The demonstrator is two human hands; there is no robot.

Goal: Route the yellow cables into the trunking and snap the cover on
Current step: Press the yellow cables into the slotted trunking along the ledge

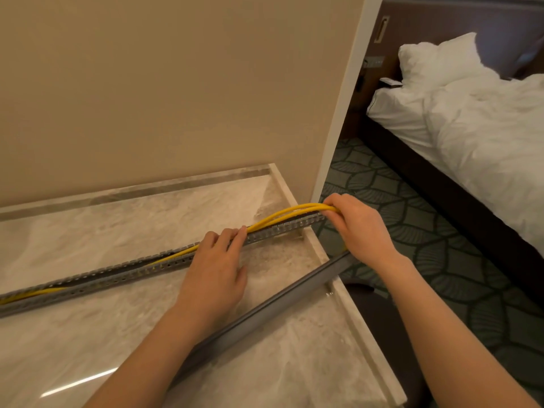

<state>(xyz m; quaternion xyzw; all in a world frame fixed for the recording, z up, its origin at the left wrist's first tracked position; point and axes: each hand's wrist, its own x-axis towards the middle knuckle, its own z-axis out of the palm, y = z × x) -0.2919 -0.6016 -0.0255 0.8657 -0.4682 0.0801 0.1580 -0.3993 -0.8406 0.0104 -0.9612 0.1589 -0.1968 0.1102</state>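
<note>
Slotted grey trunking (123, 273) on marble bench (88, 228), holding yellow cables (282, 214) lower left; arching out mid-frame. Left hand (215, 269) pressing flat, fingers spread; right hand (360, 228) gripping cables. Smooth grey cover (265, 313) loose alongside.

2 yellow cables (282, 214), 1 grey slotted trunking (123, 273), 1 grey trunking cover (265, 313), 2 bare hands: left hand (215, 269), right hand (360, 228). 1 marble counter (88, 334), 1 bed (477, 134), 1 pillow (438, 60).

- yellow cables (282, 217): two, side by side, sunk in the channel at the left, arching up out of it toward the right end
- trunking (117, 279): grey, slotted, open-topped, lying diagonally
- cover (265, 313): grey strip, off, lying apart nearer the camera
</note>
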